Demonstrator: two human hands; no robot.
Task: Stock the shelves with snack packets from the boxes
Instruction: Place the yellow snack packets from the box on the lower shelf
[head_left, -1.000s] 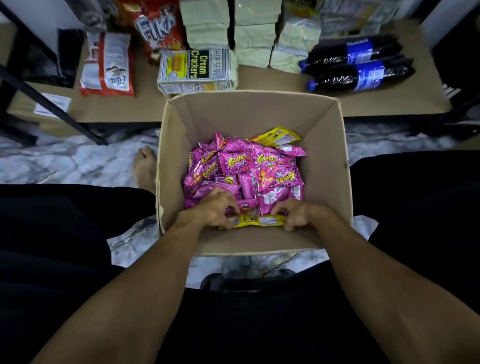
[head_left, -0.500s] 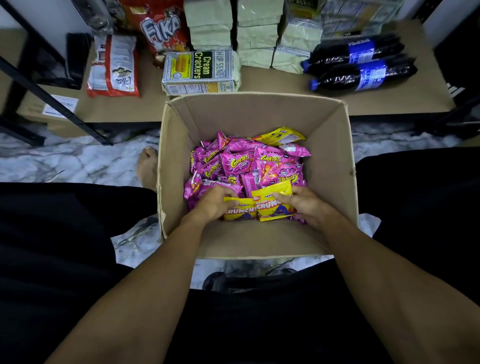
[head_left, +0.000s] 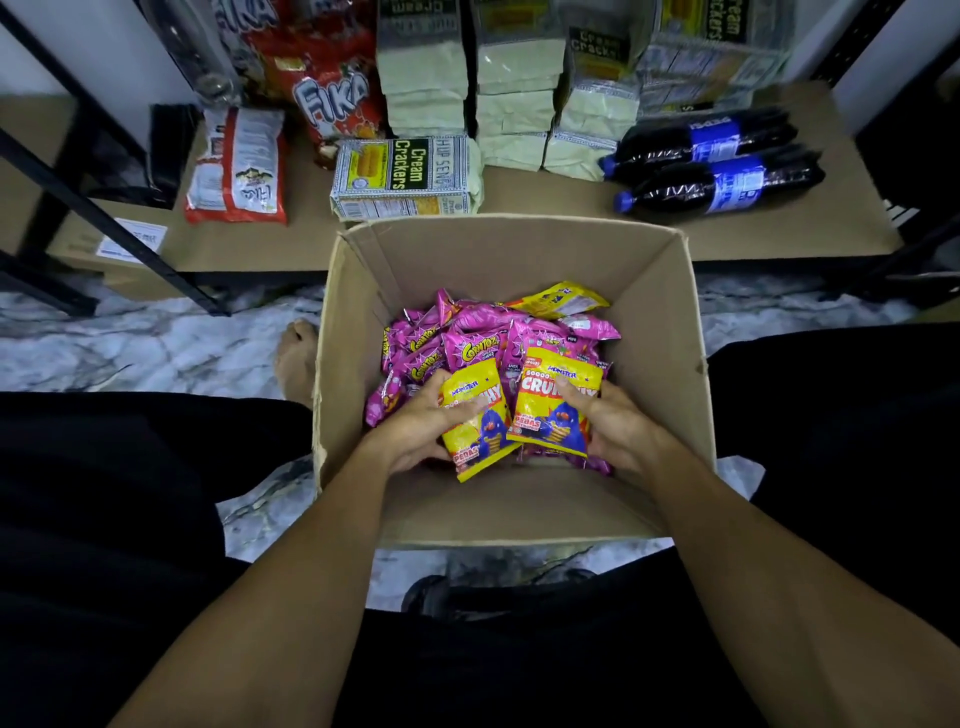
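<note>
Snack packets (head_left: 467, 343), mostly pink with a few yellow, lie heaped in the bottom of an open cardboard box (head_left: 519, 249) on the floor between the person's knees. 2 yellow ones are raised just above the heap at its near side. The left hand (head_left: 415, 431) grips the left yellow packet (head_left: 475, 441), thumb across its face and fingers beneath. The right hand (head_left: 618, 431) grips the right yellow packet (head_left: 550, 415) the same way, and the 2 overlap slightly. They look light, puffed and crinkly, with slick film that could slip and contents likely to crush, so a gentle hold on the flat sides or a sealed edge should suit. Just beyond the box runs a low shelf (head_left: 779, 228) carrying stacked pale cracker packs (head_left: 426, 78), red snack bags (head_left: 332, 98) at left, 2 dark cola bottles (head_left: 717, 171) lying at right, and 1 cream cracker pack (head_left: 405, 176) near the box's far rim. The box's tall walls and the crowded shelf may hinder the lift across; bare board shows in front of the bottles.
</note>
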